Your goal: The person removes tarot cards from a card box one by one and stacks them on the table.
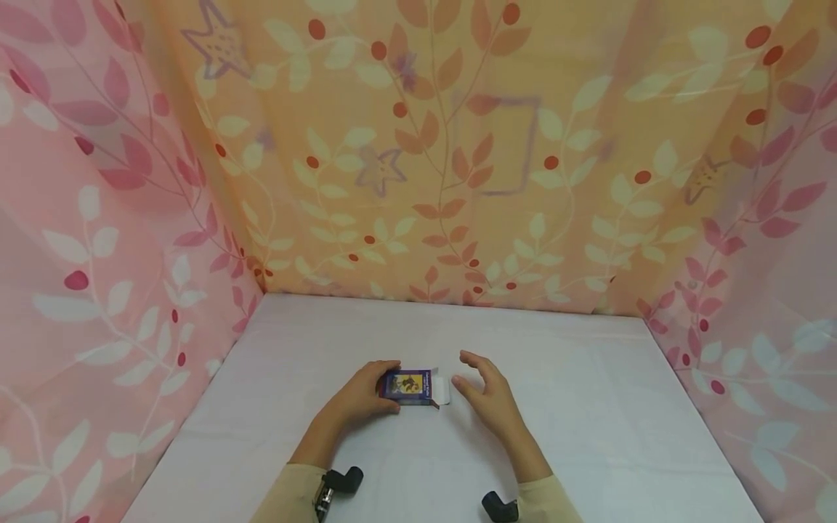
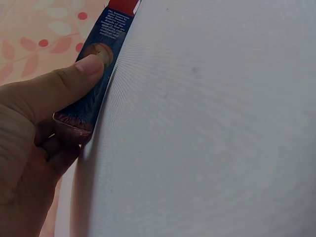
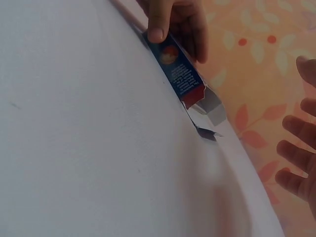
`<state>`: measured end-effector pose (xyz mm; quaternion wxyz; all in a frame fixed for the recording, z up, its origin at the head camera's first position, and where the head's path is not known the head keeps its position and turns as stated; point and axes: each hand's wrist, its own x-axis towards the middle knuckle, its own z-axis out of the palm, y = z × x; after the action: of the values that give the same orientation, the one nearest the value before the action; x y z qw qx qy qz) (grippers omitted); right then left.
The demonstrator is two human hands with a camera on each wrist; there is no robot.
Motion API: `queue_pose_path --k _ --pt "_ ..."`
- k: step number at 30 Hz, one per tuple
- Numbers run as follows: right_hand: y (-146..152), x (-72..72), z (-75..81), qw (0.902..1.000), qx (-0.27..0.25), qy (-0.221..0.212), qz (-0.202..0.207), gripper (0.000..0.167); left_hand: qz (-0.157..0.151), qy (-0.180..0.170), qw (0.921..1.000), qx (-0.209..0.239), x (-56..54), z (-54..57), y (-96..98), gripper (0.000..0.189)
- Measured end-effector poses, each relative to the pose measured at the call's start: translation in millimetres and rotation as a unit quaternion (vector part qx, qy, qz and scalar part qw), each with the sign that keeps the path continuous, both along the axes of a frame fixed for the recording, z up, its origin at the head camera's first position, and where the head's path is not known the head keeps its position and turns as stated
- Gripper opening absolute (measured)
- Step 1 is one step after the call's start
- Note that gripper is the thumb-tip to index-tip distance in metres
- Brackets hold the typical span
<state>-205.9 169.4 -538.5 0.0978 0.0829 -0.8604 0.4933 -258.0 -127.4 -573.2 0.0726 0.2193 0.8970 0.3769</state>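
Observation:
A small dark blue card box (image 1: 408, 385) with a yellow picture on its face lies low over the white table, its right end open and the white flaps folded out. My left hand (image 1: 362, 392) grips the box by its left end. In the left wrist view the thumb (image 2: 91, 66) presses the narrow printed side of the box (image 2: 106, 44). The right wrist view shows the box's opened end with a red flap (image 3: 193, 96) and white inner flaps (image 3: 212, 108). My right hand (image 1: 490, 396) hovers just right of the flaps, fingers spread and apart from the box.
A white cloth (image 1: 588, 407) covers the table. Floral curtains stand round it: a yellow-orange one (image 1: 445, 240) at the back, pink ones at the left (image 1: 144, 290) and right (image 1: 752, 290). Black wrist cameras sit by both beige sleeves (image 1: 294, 494).

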Motion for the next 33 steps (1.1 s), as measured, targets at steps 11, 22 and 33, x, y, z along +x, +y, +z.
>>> queue_pose_path --k 11,22,33 --pt "-6.8 2.0 -3.1 0.9997 -0.024 0.003 0.003 0.051 0.017 0.001 0.9998 0.005 4.0 0.3 -0.2 0.087" --pt "-14.4 3.2 -0.4 0.9994 -0.035 0.005 0.002 0.038 0.025 0.005 0.9984 0.050 16.3 3.5 -5.2 0.085" --pt "-21.7 12.4 -20.4 0.9991 -0.034 0.012 0.023 0.025 0.033 0.016 0.9976 0.060 31.5 0.3 -4.7 0.081"
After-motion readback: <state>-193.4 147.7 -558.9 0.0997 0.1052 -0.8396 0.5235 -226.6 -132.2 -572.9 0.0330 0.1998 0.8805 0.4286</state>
